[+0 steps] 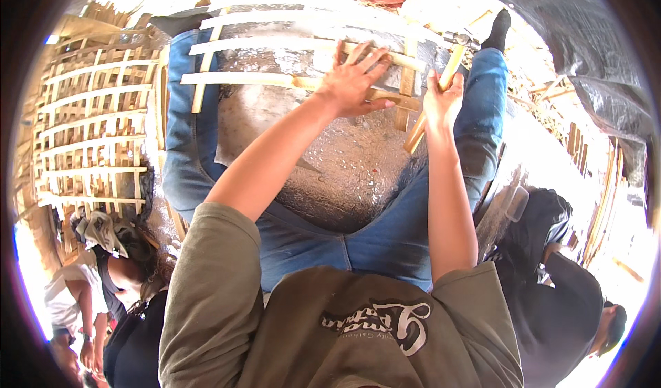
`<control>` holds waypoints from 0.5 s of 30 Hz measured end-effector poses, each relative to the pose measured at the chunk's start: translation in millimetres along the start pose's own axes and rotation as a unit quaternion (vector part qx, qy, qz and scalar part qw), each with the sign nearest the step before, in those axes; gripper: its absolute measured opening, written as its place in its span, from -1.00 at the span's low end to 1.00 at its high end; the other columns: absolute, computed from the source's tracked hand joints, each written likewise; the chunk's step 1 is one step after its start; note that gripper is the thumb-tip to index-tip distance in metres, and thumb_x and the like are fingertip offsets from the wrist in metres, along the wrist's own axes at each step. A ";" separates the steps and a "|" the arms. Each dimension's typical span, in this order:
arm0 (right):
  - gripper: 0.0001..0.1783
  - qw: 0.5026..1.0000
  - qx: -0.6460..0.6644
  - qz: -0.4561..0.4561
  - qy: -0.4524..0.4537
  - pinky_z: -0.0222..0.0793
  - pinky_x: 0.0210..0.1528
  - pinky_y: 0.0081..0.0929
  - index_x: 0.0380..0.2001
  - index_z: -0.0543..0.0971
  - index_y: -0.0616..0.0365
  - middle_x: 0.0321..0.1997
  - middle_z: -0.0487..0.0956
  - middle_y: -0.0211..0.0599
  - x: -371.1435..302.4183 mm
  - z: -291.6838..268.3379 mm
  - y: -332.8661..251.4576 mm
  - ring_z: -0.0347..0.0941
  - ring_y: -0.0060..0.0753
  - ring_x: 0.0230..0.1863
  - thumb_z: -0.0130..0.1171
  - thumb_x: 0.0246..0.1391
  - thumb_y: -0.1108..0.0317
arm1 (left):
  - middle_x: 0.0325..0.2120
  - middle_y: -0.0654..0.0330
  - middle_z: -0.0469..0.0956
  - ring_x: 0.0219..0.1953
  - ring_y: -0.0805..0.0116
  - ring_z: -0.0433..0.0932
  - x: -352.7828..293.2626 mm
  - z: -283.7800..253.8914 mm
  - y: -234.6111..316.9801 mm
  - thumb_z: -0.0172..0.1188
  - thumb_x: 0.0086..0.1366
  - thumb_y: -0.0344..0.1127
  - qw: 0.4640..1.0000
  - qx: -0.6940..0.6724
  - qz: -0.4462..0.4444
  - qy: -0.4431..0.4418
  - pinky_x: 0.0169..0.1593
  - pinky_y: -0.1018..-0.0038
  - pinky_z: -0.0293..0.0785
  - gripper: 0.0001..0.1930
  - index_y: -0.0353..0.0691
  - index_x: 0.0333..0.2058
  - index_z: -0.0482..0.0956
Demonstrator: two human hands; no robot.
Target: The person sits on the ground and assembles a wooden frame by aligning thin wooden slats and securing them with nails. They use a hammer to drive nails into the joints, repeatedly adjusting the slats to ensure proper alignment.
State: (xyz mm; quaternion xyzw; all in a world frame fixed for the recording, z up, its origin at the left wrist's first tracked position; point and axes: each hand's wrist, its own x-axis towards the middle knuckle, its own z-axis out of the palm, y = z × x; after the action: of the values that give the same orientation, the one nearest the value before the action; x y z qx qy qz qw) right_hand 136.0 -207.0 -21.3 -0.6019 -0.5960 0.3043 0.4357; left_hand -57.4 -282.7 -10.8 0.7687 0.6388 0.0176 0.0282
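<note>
A frame of pale wooden slats (255,78) lies across the ground between my legs, its long strips nailed over shorter crosspieces. My left hand (356,81) rests palm down on the slats near the frame's right end, its fingers spread. In my right hand (443,99) is a hammer (454,63), gripped by its wooden handle, with the metal head pointing up and away from me. The hammer's head is over the right side, past the short crosspiece (407,78). Whether a nail is under my left fingers cannot be seen.
A stack of similar slatted frames (96,126) stands at the left. Co-workers sit close by, one in dark clothes (564,291) at the lower right and others at the lower left (82,298). Black plastic sheeting (578,37) hangs at the upper right. My jeans-clad legs (482,126) flank the frame.
</note>
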 end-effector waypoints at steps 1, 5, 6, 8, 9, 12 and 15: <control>-0.75 1.000 0.010 -0.007 0.005 0.45 -0.27 -0.34 -0.30 0.43 0.19 -0.44 0.57 -0.26 14.4 4.8 14.4 0.53 -0.36 -0.42 0.31 0.16 0.33 | 0.50 0.30 -0.12 0.53 0.14 -0.25 6.0 1.5 3.4 -0.19 0.25 0.58 1.000 0.004 0.007 0.001 0.50 -0.17 -0.43 0.00 0.00 0.45 0.02; -0.70 0.999 -0.039 -0.014 -0.011 0.42 -0.31 -0.29 -0.35 0.48 0.16 -0.50 0.53 -0.22 39.3 20.9 15.5 0.49 -0.28 -0.48 0.37 0.10 0.22 | 0.49 0.28 -0.11 0.53 0.13 -0.24 0.7 -1.5 2.6 -0.18 0.24 0.59 1.000 0.007 0.003 0.000 0.49 -0.19 -0.40 0.00 0.00 0.45 0.03; -0.69 0.999 -0.047 -0.014 -0.020 0.42 -0.31 -0.29 -0.36 0.49 0.16 -0.51 0.53 -0.21 42.7 23.3 15.0 0.49 -0.27 -0.48 0.38 0.09 0.20 | 0.49 0.28 -0.10 0.53 0.13 -0.23 -0.1 -3.2 1.8 -0.18 0.24 0.59 1.000 0.009 0.003 -0.003 0.50 -0.19 -0.39 0.01 0.00 0.45 0.02; -0.65 0.995 -0.097 -0.026 -0.028 0.43 -0.32 -0.29 -0.37 0.50 0.16 -0.51 0.55 -0.22 44.4 24.4 18.2 0.51 -0.26 -0.48 0.40 0.07 0.15 | 0.49 0.27 -0.10 0.53 0.13 -0.23 -0.2 -3.1 1.2 -0.18 0.23 0.59 1.000 0.013 0.000 -0.005 0.49 -0.19 -0.36 0.02 0.00 0.46 0.00; -0.65 0.991 -0.127 -0.041 -0.027 0.44 -0.31 -0.28 -0.37 0.49 0.16 -0.51 0.56 -0.22 43.4 26.2 22.2 0.52 -0.27 -0.47 0.40 0.07 0.14 | 0.49 0.27 -0.10 0.53 0.13 -0.23 0.1 -3.1 0.6 -0.19 0.23 0.60 1.000 0.015 0.000 -0.008 0.49 -0.19 -0.35 0.02 0.00 0.46 -0.01; -0.65 0.992 -0.105 0.027 -0.060 0.45 -0.28 -0.23 -0.34 0.50 0.15 -0.50 0.58 -0.22 34.6 24.1 4.6 0.56 -0.24 -0.44 0.39 0.09 0.14 | 0.49 0.26 -0.11 0.53 0.13 -0.22 -1.0 -6.1 1.0 -0.21 0.24 0.60 1.000 0.021 -0.004 -0.021 0.49 -0.19 -0.36 0.02 0.01 0.46 -0.03; -0.67 0.991 -0.113 0.033 -0.060 0.46 -0.27 -0.21 -0.31 0.50 0.14 -0.48 0.60 -0.19 31.3 23.0 4.7 0.58 -0.20 -0.43 0.36 0.12 0.14 | 0.50 0.25 -0.13 0.53 0.12 -0.23 -0.3 -4.8 3.6 -0.24 0.25 0.59 1.000 0.016 -0.002 -0.019 0.49 -0.17 -0.37 0.01 0.01 0.47 -0.04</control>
State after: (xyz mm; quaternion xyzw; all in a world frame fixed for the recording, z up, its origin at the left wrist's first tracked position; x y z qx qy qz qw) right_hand 121.1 -172.0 -30.6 -0.6470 -0.6318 0.2847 0.3179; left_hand -54.2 -283.6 -5.7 0.7676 0.6402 -0.0075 0.0280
